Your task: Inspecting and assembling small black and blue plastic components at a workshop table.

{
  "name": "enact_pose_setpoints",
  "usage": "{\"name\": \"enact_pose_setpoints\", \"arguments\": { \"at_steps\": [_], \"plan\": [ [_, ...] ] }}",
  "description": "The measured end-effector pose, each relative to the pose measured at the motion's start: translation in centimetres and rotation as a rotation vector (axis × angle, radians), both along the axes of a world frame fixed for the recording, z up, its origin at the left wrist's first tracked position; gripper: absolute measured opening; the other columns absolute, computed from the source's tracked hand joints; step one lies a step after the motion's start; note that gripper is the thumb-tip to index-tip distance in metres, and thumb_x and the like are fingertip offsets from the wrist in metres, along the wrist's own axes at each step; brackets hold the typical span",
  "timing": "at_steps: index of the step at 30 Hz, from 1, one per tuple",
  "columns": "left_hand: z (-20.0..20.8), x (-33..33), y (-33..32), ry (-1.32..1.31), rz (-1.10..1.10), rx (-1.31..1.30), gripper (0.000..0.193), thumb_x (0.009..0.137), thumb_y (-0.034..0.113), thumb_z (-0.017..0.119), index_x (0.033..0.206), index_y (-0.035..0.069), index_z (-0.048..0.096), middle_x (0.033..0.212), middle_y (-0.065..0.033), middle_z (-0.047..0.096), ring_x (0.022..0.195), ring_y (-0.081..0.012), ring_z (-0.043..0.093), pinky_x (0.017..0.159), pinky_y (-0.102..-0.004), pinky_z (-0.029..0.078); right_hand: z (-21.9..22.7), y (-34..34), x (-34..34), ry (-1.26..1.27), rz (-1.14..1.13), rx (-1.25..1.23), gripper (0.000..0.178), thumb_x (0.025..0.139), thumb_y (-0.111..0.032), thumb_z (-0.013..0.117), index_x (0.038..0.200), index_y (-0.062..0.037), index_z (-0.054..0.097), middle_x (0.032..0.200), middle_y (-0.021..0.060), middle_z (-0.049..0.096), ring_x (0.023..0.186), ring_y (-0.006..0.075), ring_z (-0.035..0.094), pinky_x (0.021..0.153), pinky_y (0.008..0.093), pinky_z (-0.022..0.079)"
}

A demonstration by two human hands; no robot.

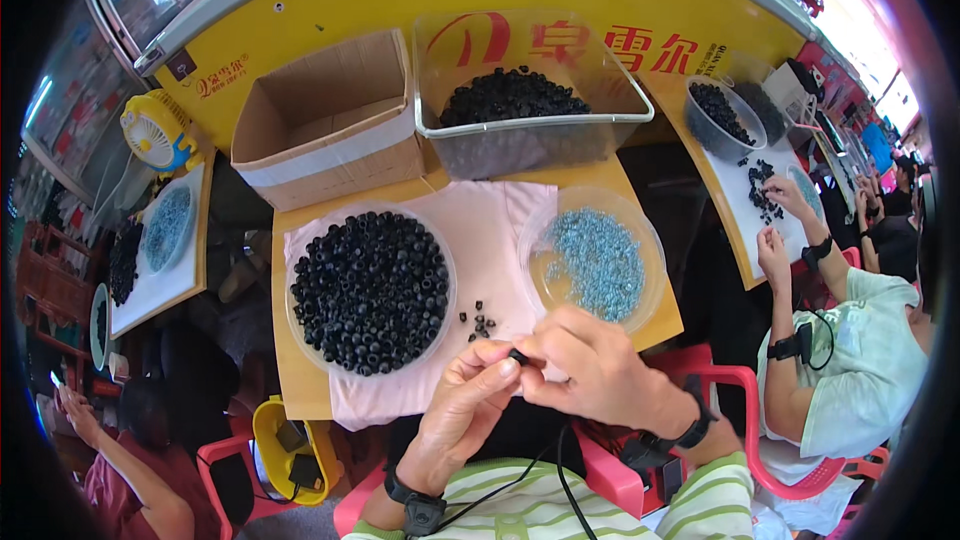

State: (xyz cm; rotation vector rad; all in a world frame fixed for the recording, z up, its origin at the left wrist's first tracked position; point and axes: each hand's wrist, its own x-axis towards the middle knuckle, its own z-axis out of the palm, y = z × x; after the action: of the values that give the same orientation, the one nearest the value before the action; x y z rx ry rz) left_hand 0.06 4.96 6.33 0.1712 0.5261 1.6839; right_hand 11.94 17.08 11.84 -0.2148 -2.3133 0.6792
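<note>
Low over the near edge of the table, my two hands meet. My left hand [468, 402] pinches a small black piece [518, 356] between thumb and forefinger. Against the other side of that piece press the closed fingers of my right hand [592, 368]. Several small black parts [480, 322] lie on the pink cloth [480, 240] just beyond my left hand. To the left stands a round clear tub [447, 240] full of black ring-like caps [370, 290]. Beyond my right hand, a clear round dish [652, 285] holds many tiny pale-blue pieces [597, 262].
An open cardboard box [335, 162] and a clear bin [530, 152] of black parts stand at the back. Below the table's left side is a yellow bucket [262, 440]. Co-workers sit on both sides; one person's hands [785, 225] work at the right table [735, 210].
</note>
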Motion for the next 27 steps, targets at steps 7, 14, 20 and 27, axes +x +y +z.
{"name": "enact_pose_setpoints", "arguments": {
  "at_steps": [7, 14, 20, 27],
  "plan": [
    [0.9, -3.0, -0.8, 0.64, 0.334, -0.106, 0.019, 0.092, 0.007, 0.057, 0.108, -0.003, 0.06, 0.103, -0.0184, 0.066, 0.096, -0.025, 0.065, 0.087, -0.0373, 0.051, 5.6, 13.6, -4.7, -0.124, -0.397, 0.121, 0.02, 0.076, -0.014, 0.071, 0.089, -0.0006, 0.063, 0.079, 0.0135, 0.06, 0.072, 0.0279, 0.062, 0.065, 0.0359, 0.049],
    [2.0, -6.0, -4.1, 0.961, 0.673, -0.372, 0.008, 0.089, 0.002, 0.06, 0.095, -0.003, 0.064, 0.092, -0.0128, 0.067, 0.084, -0.0184, 0.063, 0.078, -0.0319, 0.05, 5.0, 15.2, -2.5, -0.104, -0.413, 0.123, 0.026, 0.088, -0.014, 0.065, 0.108, 0.0019, 0.063, 0.079, 0.0057, 0.057, 0.062, 0.0095, 0.048, 0.061, 0.024, 0.042],
    [1.3, -9.6, -5.3, 1.966, 0.36, -0.638, 0.024, 0.076, 0.001, 0.072, 0.099, 0.003, 0.069, 0.094, -0.0107, 0.067, 0.078, -0.0196, 0.063, 0.067, -0.0288, 0.048, 2.4, 6.7, 5.6, -0.276, -0.704, -0.014, 0.013, 0.087, 0.001, 0.063, 0.1, 0.0012, 0.066, 0.089, 0.0006, 0.059, 0.065, 0.0055, 0.044, 0.057, 0.0193, 0.035],
    [1.9, -10.6, -7.4, 2.054, 0.288, -0.698, 0.051, 0.068, 0.006, 0.077, 0.117, 0.006, 0.063, 0.115, -0.0119, 0.06, 0.093, -0.0238, 0.06, 0.075, -0.0322, 0.049, -2.1, -0.9, 12.8, -0.367, -1.017, -0.417, 0.008, 0.09, -0.001, 0.06, 0.095, 0.002, 0.066, 0.086, 0.0005, 0.058, 0.077, 0.0045, 0.051, 0.063, 0.0169, 0.038]
  ]
}}
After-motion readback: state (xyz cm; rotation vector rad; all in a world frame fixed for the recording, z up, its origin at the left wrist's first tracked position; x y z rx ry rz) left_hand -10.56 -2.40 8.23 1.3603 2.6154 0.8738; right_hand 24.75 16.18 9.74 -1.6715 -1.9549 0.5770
